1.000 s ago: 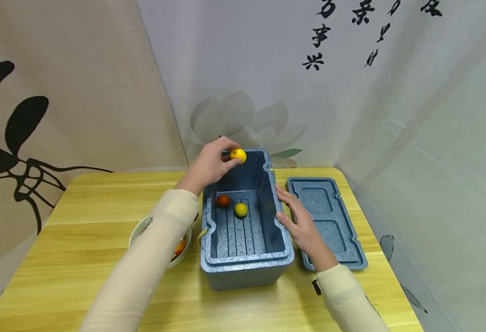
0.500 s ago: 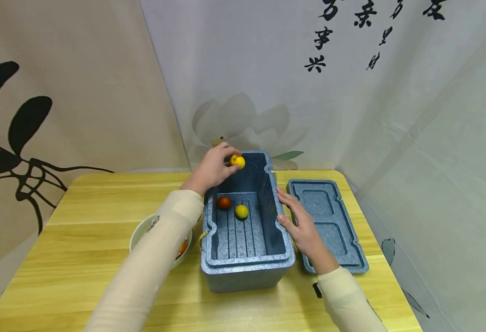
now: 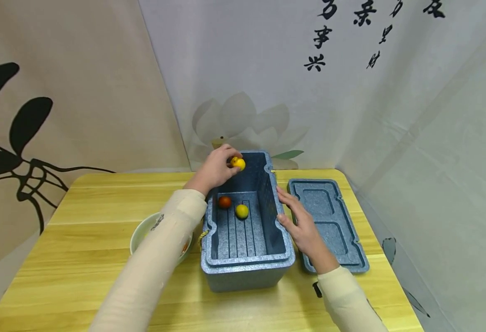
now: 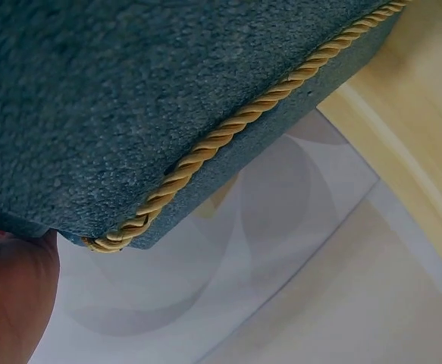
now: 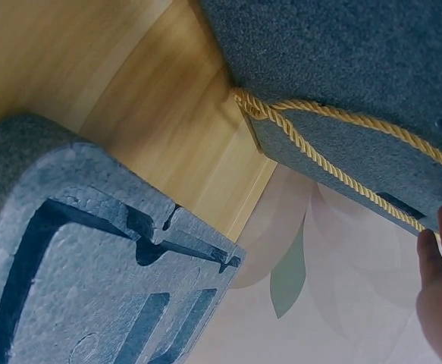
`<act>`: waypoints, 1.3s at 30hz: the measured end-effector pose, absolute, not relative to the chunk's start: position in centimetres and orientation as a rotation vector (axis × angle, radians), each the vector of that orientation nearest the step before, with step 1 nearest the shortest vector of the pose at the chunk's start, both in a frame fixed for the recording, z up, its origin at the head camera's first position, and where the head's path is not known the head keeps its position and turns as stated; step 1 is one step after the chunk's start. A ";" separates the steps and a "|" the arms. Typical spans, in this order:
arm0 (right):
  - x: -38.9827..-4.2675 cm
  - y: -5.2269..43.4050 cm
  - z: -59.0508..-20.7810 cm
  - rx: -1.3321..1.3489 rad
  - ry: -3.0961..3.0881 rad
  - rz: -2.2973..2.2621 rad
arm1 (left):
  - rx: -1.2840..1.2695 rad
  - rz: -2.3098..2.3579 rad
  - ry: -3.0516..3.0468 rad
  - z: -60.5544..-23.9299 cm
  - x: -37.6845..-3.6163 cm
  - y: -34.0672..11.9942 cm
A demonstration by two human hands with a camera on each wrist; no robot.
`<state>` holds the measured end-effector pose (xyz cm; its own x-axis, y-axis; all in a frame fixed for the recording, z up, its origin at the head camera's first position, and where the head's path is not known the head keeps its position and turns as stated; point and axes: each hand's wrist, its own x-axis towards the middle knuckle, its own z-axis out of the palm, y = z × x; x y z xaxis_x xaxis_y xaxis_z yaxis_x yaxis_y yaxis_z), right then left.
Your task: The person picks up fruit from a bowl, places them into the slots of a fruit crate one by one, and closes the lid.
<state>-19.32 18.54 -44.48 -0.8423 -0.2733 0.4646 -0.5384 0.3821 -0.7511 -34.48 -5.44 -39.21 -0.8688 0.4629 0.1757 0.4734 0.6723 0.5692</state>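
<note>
My left hand (image 3: 219,167) pinches a small round yellow fruit (image 3: 239,163) between thumb and fingers. It hangs over the far left part of a deep blue-grey foam box (image 3: 247,279), just below the far rim. Down on the ribbed floor of the box lie a dark red round fruit (image 3: 224,202) and another yellow fruit (image 3: 241,211). Against the outer right side of the box rests my right hand (image 3: 302,226), fingers extended along the rim. In the left wrist view only part of the left hand (image 4: 12,296) shows beside the box wall; the fruit is hidden there.
The foam lid (image 3: 330,226) lies right of the box, recessed side up. Left of it stands a pale bowl (image 3: 138,235) with orange-red fruit, partly covered by the left sleeve. Yellow rope handles (image 4: 228,129) run along the box sides. A printed curtain (image 3: 243,69) hangs behind the table.
The left hand has lowered slightly toward the box with the yellow fruit, a little to the right at the wrist. The right hand stays at the box's side.
</note>
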 end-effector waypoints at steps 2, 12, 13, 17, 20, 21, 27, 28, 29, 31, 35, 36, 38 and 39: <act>-19.3 18.5 -44.5 0.717 -2.384 1.451 | -0.786 -0.977 -2.866 -39.3 -34.5 -5.5; -19.4 18.6 -44.7 0.700 -2.393 1.474 | -0.816 -0.985 -2.831 -39.7 -34.6 -5.5; -19.4 18.6 -44.7 0.699 -2.394 1.474 | -0.817 -0.993 -2.828 -39.7 -34.6 -5.5; -19.4 18.6 -44.8 0.699 -2.391 1.476 | -0.823 -1.029 -2.814 -39.9 -34.7 -5.6; -19.4 18.6 -44.8 0.699 -2.386 1.477 | -0.819 -1.064 -2.799 -40.0 -34.6 -5.6; -19.4 18.6 -44.8 0.699 -2.385 1.476 | -0.818 -1.081 -2.790 -40.0 -34.5 -5.7; -19.4 18.5 -44.7 0.705 -2.369 1.478 | -0.823 -1.173 -2.685 -39.9 -34.0 -6.5; -19.4 18.5 -44.6 0.704 -2.366 1.480 | -0.827 -1.182 -2.664 -39.9 -33.9 -6.6; -19.4 18.6 -44.6 0.704 -2.366 1.480 | -0.832 -1.191 -2.643 -40.0 -33.8 -6.7; -19.4 18.6 -44.6 0.701 -2.368 1.479 | -0.841 -1.208 -2.602 -40.1 -33.7 -7.0; -19.4 18.7 -44.6 0.694 -2.378 1.476 | -0.850 -1.249 -2.522 -40.1 -33.5 -7.6; -19.4 18.7 -44.7 0.696 -2.376 1.478 | -0.846 -1.258 -2.506 -40.1 -33.4 -7.7; -19.5 18.7 -44.7 0.699 -2.376 1.479 | -0.832 -1.277 -2.480 -39.9 -33.0 -8.2; -19.5 18.7 -44.8 0.699 -2.377 1.480 | -0.820 -1.289 -2.466 -39.8 -32.9 -8.4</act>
<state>-19.50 18.71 -44.75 -0.8521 -0.2632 0.4523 -0.5220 0.3671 -0.7699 -32.86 -8.37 -39.79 -0.8137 0.3679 0.4500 0.5795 0.4534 0.6772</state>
